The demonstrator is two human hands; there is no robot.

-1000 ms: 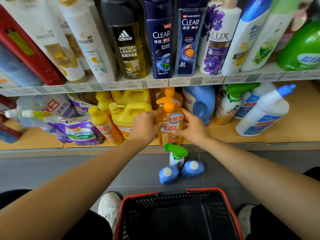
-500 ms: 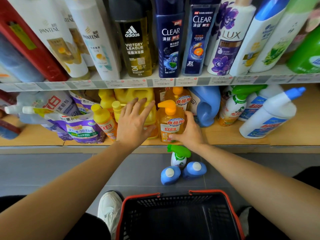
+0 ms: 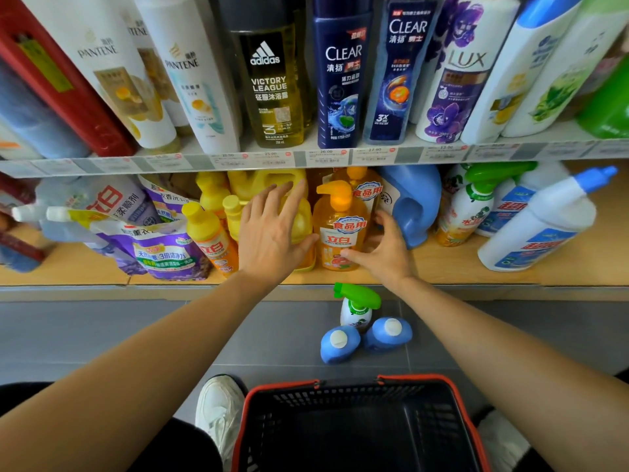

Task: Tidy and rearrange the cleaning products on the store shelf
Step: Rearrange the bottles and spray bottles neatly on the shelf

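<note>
Head view: the orange see-through pump bottle (image 3: 340,229) is standing upright near the front of the lower wooden shelf (image 3: 442,267). It's squeezed between a yellow plastic jug (image 3: 303,219) on its left and a blue plastic jug (image 3: 415,206) on its right. The right hand (image 3: 388,253) is wrapped round the bottle's lower right side, with the thumb on the front label and the fingers tucked in behind. The left hand (image 3: 272,236) is spread wide over the yellow plastic jug, holding nothing, and its thumb just touches the orange bottle. Down on the grey tile floor (image 3: 102,335) there's a white spray bottle with a green trigger (image 3: 355,311) and two blue bottles with white caps (image 3: 340,342) (image 3: 388,332) right against it. A black mesh basket with a red rim (image 3: 340,400) sits closer to the camera.
</note>
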